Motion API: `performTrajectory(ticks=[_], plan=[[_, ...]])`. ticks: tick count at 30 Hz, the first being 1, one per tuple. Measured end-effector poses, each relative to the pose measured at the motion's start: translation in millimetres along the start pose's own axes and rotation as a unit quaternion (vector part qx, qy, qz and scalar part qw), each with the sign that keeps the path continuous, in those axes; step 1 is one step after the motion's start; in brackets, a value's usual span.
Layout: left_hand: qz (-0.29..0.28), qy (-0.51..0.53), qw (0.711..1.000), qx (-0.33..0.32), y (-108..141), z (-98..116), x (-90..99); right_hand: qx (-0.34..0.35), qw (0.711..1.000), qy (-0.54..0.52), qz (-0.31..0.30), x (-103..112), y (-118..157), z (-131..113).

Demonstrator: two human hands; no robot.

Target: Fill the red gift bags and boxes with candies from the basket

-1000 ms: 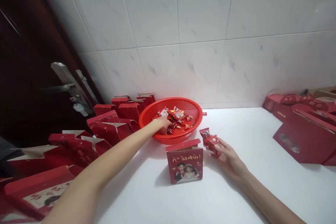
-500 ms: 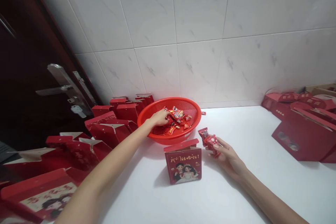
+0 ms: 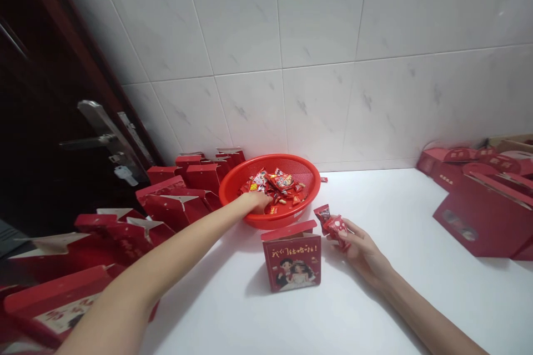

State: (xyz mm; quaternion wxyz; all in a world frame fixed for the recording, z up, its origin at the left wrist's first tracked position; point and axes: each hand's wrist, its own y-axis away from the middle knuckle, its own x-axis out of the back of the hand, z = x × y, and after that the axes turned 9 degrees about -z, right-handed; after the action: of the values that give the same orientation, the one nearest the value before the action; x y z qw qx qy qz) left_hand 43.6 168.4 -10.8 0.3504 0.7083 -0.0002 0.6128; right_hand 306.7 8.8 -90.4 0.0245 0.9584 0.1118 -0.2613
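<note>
My left hand (image 3: 259,202) reaches over the near rim of a red plastic colander (image 3: 308,169), its fingers down among the wrapped candies (image 3: 281,180); the fingertips are hidden, so I cannot tell if they grip anything. My right hand (image 3: 360,247) is closed on red-wrapped candies (image 3: 336,227), one with white dots and a darker one (image 3: 322,212) sticking out beyond the fingers. Just left of it stands a small red gift box (image 3: 291,260) with a cartoon bridal couple on its front and its top flap raised.
Several red boxes with raised flaps (image 3: 183,205) crowd the left side, reaching back to the wall. Folded red boxes (image 3: 483,216) lie at the right by a cardboard carton (image 3: 510,141). A small red packet (image 3: 323,179) lies behind the colander. A dark door with a lever handle (image 3: 89,141) stands at left.
My left hand has moved nearer to me within the colander, from the middle of the candies toward the near rim. My right hand keeps its candies in nearly the same place.
</note>
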Motion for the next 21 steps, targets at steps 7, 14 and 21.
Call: performTrajectory(ticks=[7, 14, 21], plan=[[-0.005, 0.021, 0.999, -0.035, -3, 2, 6.4, -0.004, 1.0, 0.008, -0.008, 0, 0, 0], [0.066, 0.149, 0.985, -0.054, -5, -20, 31.4, -0.008, 1.0, 0.007, -0.016, 1, 0, -1], [0.111, 0.203, 0.972, -0.051, -10, -33, 32.3, -0.01, 1.0, 0.003, -0.009, 1, 0, -2]])
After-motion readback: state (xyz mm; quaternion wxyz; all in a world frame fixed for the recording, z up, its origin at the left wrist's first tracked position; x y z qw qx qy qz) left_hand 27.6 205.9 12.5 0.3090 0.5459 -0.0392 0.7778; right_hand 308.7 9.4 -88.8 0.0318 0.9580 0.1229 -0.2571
